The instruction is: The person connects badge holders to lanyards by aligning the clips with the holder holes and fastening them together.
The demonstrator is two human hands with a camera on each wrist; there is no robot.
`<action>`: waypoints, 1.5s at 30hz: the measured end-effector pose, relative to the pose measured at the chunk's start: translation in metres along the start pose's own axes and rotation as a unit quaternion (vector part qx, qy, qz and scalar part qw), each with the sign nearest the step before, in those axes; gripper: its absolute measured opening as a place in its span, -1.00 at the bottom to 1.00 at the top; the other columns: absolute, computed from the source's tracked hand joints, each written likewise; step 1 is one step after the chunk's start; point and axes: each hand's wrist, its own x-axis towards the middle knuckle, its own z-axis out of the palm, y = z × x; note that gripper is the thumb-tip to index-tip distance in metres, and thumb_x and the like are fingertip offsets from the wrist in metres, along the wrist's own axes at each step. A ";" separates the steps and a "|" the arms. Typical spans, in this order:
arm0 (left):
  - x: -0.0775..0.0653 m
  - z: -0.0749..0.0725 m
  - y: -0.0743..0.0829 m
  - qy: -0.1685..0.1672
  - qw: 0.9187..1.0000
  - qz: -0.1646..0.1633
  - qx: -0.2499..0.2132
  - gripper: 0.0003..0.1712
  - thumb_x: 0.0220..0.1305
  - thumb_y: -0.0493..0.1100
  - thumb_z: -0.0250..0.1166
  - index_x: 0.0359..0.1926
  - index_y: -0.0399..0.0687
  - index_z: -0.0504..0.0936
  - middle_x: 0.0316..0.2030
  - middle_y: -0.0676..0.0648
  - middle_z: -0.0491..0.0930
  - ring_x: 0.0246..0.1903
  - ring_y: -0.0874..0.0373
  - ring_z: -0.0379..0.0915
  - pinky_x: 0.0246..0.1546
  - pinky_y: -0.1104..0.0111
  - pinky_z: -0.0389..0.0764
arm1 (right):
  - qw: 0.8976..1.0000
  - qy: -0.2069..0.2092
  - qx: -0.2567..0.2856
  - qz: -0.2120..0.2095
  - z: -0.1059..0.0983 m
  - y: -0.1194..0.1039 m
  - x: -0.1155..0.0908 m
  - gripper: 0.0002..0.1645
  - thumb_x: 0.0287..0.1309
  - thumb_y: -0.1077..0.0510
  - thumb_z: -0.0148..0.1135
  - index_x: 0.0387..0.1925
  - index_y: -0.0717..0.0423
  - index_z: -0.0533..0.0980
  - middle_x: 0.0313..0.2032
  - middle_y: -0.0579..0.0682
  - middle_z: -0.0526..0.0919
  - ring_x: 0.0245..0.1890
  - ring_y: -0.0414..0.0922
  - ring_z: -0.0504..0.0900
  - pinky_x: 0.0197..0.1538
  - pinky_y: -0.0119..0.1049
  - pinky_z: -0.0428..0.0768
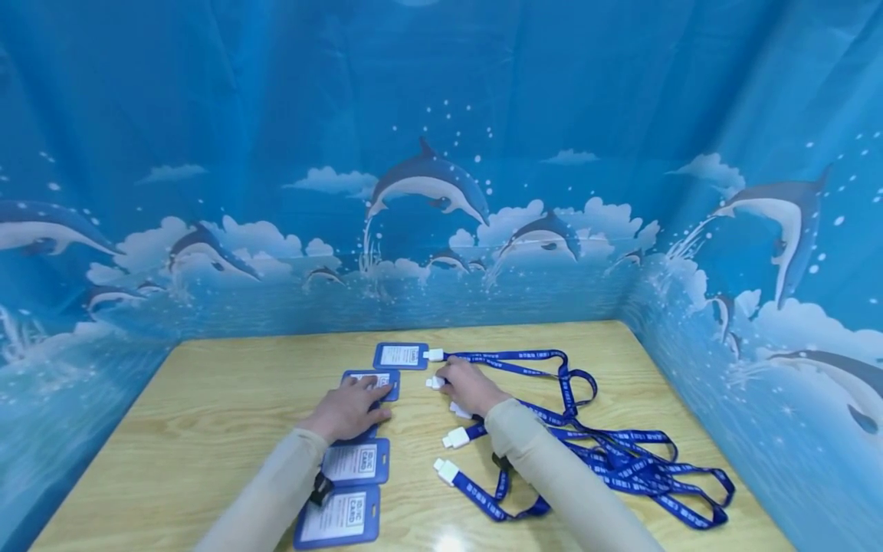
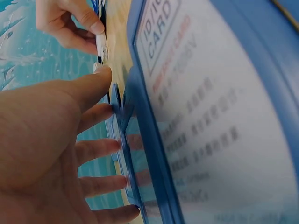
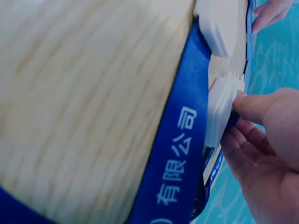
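I had a white plastic clip (image 1: 434,382) pinched between the thumb and fingers of my right hand (image 1: 472,383), its narrow end pointing left toward the card holders. My left hand (image 1: 348,410) gripped nothing: its fingers were straight and spread, some resting on the second-farthest card holder (image 1: 388,381), across the gap from the pinched clip.

Five blue ID card holders ran in a column from far to near on the wooden table (image 1: 172,429). The farthest card holder (image 1: 402,356) lay just beyond my left fingers, with the farthest clip (image 1: 434,355) at its slotted right edge; I could not tell whether it was hooked through or only touching. The middle card holder (image 1: 363,437) was mostly hidden under my left hand. Nearer me lay the fourth card holder (image 1: 355,461) and the nearest card holder (image 1: 338,515), both face up, slots to the right.

On the right, a third clip (image 1: 460,410) showed partly beneath my right hand, with a fourth clip (image 1: 456,438) and the nearest clip (image 1: 446,471) below it. Blue lanyards (image 1: 641,483) with white lettering tangled beyond my right forearm. A blue dolphin-print curtain (image 1: 414,77) stood behind the table.
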 end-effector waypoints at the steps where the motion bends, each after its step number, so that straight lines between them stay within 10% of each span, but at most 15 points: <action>1: 0.001 0.001 0.001 0.000 1.000 -0.001 0.001 -0.32 0.47 0.26 0.11 0.48 0.13 0.36 0.48 -0.21 0.27 0.46 -0.31 0.13 0.35 -0.30 0.31 | 1.000 -0.001 -0.001 0.000 0.000 -0.001 0.000 -0.66 0.30 0.21 0.32 0.09 0.19 0.65 -0.06 0.04 0.66 -0.05 -0.09 0.65 0.04 -0.28 0.70; 45: 0.008 0.013 0.022 -0.008 1.000 -0.003 -0.002 -0.24 0.43 0.35 0.08 0.52 0.17 0.29 0.56 -0.12 0.13 0.54 -0.27 -0.05 0.50 -0.19 0.13 | 1.000 -0.019 -0.011 0.000 0.004 -0.016 0.018 -0.65 0.31 0.21 0.31 0.12 0.12 0.64 0.05 0.08 0.68 0.03 -0.06 0.66 0.14 -0.26 0.68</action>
